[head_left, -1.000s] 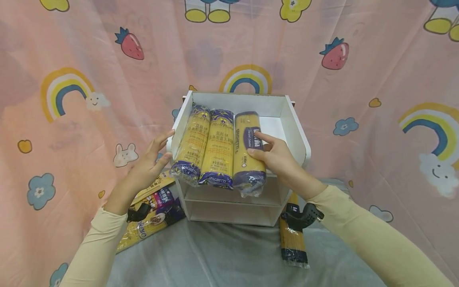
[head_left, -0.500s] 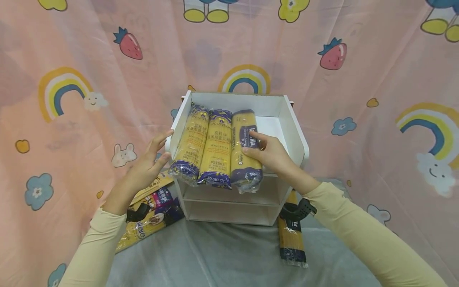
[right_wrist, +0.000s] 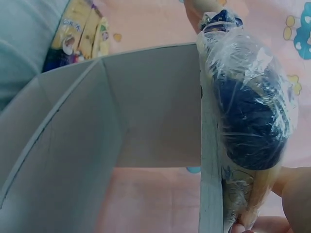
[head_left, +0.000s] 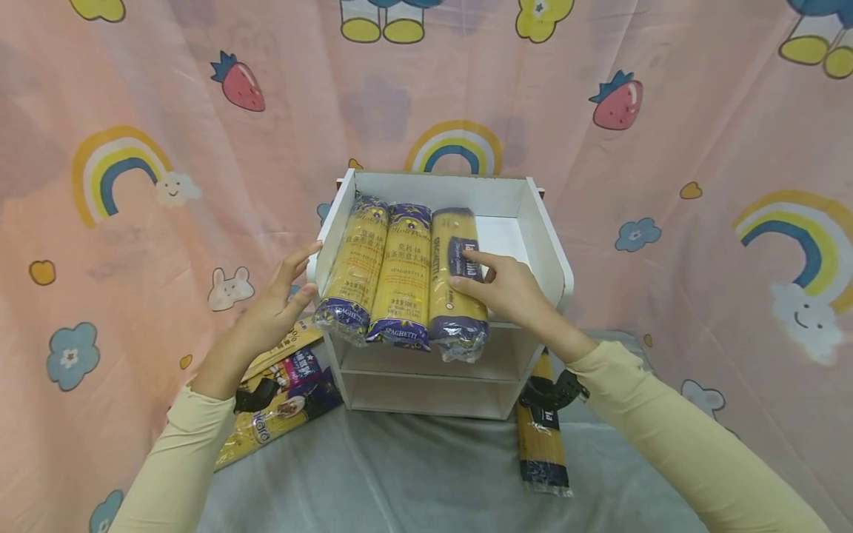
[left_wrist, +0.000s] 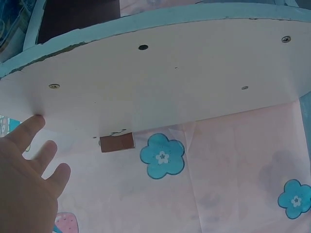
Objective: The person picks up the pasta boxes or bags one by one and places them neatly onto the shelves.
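Beneath the right fingers (head_left: pixel 481 259) lies a pack (head_left: pixel 448 268) — labelled "SPAGHETTI".

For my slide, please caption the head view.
Right hand grips a long yellow plastic spaghetti packet on a boxy white shelf.

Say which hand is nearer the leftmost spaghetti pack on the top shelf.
Left. The left hand touches the left panel from outside, with the leftmost pack just inside; the right hand holds the third pack along.

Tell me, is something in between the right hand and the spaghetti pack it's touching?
No, nothing visible is. The right hand has its thumb and index finger directly on the spaghetti pack, atop the white shelf.
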`<state>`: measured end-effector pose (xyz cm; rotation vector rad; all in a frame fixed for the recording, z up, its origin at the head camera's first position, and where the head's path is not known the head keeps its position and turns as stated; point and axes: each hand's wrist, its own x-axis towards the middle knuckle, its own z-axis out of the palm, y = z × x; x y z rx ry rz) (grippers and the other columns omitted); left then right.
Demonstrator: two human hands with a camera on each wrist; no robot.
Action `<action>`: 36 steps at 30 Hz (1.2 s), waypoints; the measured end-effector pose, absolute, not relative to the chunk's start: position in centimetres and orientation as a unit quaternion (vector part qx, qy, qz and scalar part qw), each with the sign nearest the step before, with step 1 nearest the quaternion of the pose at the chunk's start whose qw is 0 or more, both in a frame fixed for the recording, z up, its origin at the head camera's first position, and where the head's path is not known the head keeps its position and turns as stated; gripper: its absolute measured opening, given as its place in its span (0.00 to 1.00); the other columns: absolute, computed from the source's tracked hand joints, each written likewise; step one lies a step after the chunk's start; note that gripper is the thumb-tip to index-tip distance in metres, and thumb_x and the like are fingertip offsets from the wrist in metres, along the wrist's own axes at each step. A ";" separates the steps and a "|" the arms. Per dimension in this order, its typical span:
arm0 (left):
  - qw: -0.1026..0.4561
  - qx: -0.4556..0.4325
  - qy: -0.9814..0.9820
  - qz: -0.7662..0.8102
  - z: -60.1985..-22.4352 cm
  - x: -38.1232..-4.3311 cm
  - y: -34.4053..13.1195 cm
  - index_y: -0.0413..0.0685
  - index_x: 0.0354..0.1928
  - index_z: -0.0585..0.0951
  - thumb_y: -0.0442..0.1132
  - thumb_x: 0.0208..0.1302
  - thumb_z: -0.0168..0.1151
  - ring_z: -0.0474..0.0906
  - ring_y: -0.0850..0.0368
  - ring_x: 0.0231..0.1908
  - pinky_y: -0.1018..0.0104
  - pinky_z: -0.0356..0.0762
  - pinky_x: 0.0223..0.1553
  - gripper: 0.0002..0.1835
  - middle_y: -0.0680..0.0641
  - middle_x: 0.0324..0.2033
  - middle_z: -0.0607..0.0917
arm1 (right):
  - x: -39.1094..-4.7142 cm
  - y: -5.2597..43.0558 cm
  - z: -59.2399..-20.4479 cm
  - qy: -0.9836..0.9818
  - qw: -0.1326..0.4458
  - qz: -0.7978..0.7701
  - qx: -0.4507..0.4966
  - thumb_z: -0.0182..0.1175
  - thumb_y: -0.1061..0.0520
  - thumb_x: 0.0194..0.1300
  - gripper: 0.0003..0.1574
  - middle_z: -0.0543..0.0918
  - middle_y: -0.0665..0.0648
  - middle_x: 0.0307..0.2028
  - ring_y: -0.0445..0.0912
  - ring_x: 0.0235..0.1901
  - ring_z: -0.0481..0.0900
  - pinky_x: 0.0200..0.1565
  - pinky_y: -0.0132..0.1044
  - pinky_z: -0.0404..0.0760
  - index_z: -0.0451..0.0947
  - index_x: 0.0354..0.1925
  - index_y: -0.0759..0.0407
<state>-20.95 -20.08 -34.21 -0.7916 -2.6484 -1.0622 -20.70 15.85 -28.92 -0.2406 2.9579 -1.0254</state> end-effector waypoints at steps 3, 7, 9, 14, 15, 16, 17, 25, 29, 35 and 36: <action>0.090 -0.266 -0.891 -0.358 -34.2 -21.0 -20.1 0.67 0.77 0.44 0.53 0.80 0.36 0.53 0.29 0.74 0.19 0.55 0.62 0.29 0.35 0.77 0.47 | -20.6 16.0 -29.0 0.940 0.002 -0.333 -0.078 0.62 0.35 0.65 0.43 0.82 0.57 0.28 0.45 0.26 0.75 0.26 0.33 0.73 0.67 0.71 0.50; 0.091 -0.267 -0.890 -0.358 -34.3 -21.0 -20.1 0.67 0.77 0.44 0.53 0.80 0.36 0.53 0.30 0.74 0.19 0.55 0.62 0.29 0.34 0.76 0.48 | -20.3 16.3 -28.5 0.939 -0.010 -0.332 -0.085 0.62 0.36 0.65 0.42 0.80 0.56 0.25 0.44 0.23 0.72 0.23 0.32 0.71 0.67 0.71 0.50; 0.091 -0.267 -0.890 -0.358 -34.2 -21.0 -20.1 0.66 0.77 0.44 0.53 0.80 0.36 0.53 0.30 0.74 0.20 0.55 0.62 0.29 0.34 0.76 0.48 | -20.2 16.5 -28.0 0.941 -0.025 -0.324 -0.089 0.62 0.36 0.66 0.41 0.77 0.55 0.24 0.44 0.21 0.70 0.22 0.32 0.68 0.68 0.71 0.50; 0.091 -0.267 -0.890 -0.357 -34.2 -21.0 -20.1 0.66 0.77 0.44 0.53 0.80 0.36 0.53 0.30 0.74 0.20 0.55 0.63 0.29 0.35 0.77 0.48 | -19.9 16.9 -26.2 0.945 -0.040 -0.313 -0.088 0.61 0.36 0.66 0.40 0.76 0.55 0.26 0.45 0.20 0.70 0.21 0.33 0.66 0.67 0.71 0.47; 0.090 -0.267 -0.890 -0.359 -34.2 -21.0 -20.1 0.66 0.77 0.44 0.53 0.80 0.36 0.53 0.29 0.74 0.19 0.54 0.63 0.29 0.35 0.77 0.48 | -19.8 17.0 -25.9 0.945 -0.034 -0.314 -0.086 0.61 0.36 0.67 0.41 0.76 0.55 0.27 0.45 0.20 0.70 0.21 0.33 0.67 0.66 0.72 0.46; 0.090 -0.268 -0.889 -0.360 -34.2 -21.0 -20.1 0.66 0.77 0.44 0.53 0.80 0.36 0.53 0.29 0.74 0.19 0.54 0.63 0.29 0.35 0.77 0.47 | -19.6 17.1 -25.7 0.944 -0.026 -0.317 -0.085 0.61 0.36 0.67 0.41 0.76 0.56 0.28 0.45 0.20 0.71 0.21 0.33 0.67 0.65 0.72 0.45; 0.089 -0.268 -0.889 -0.361 -34.2 -21.0 -20.1 0.66 0.77 0.44 0.52 0.80 0.36 0.52 0.29 0.74 0.19 0.54 0.63 0.29 0.35 0.77 0.47 | -19.3 17.1 -25.4 0.944 -0.020 -0.320 -0.082 0.60 0.35 0.67 0.41 0.76 0.56 0.29 0.45 0.19 0.72 0.20 0.33 0.68 0.64 0.73 0.44; 0.089 -0.272 -0.886 -0.365 -34.3 -21.0 -20.1 0.66 0.77 0.44 0.52 0.80 0.37 0.52 0.29 0.74 0.19 0.53 0.63 0.29 0.36 0.77 0.47 | -17.0 19.5 -22.5 0.924 -0.066 -0.364 -0.093 0.61 0.35 0.65 0.39 0.76 0.55 0.27 0.45 0.16 0.72 0.17 0.36 0.68 0.65 0.72 0.36; 0.089 -0.271 -0.885 -0.368 -34.3 -21.0 -20.1 0.66 0.77 0.44 0.52 0.80 0.36 0.51 0.28 0.74 0.19 0.53 0.63 0.29 0.34 0.77 0.46 | -16.2 21.3 -21.8 0.903 -0.110 -0.407 -0.078 0.63 0.38 0.65 0.37 0.75 0.50 0.26 0.46 0.17 0.72 0.18 0.36 0.71 0.66 0.70 0.32; 0.091 -0.272 -0.885 -0.366 -34.2 -21.0 -20.1 0.66 0.77 0.44 0.52 0.80 0.37 0.52 0.29 0.74 0.19 0.53 0.63 0.29 0.36 0.77 0.47 | -15.7 24.0 -22.9 0.881 -0.158 -0.442 -0.059 0.64 0.43 0.66 0.36 0.78 0.45 0.28 0.43 0.20 0.74 0.22 0.32 0.76 0.66 0.70 0.35; 0.091 -0.272 -0.886 -0.365 -34.2 -21.0 -20.1 0.66 0.77 0.44 0.52 0.80 0.36 0.52 0.29 0.74 0.19 0.53 0.63 0.29 0.36 0.77 0.47 | -15.7 24.4 -23.2 0.878 -0.169 -0.444 -0.059 0.63 0.44 0.67 0.36 0.78 0.44 0.28 0.41 0.20 0.75 0.23 0.30 0.77 0.67 0.71 0.36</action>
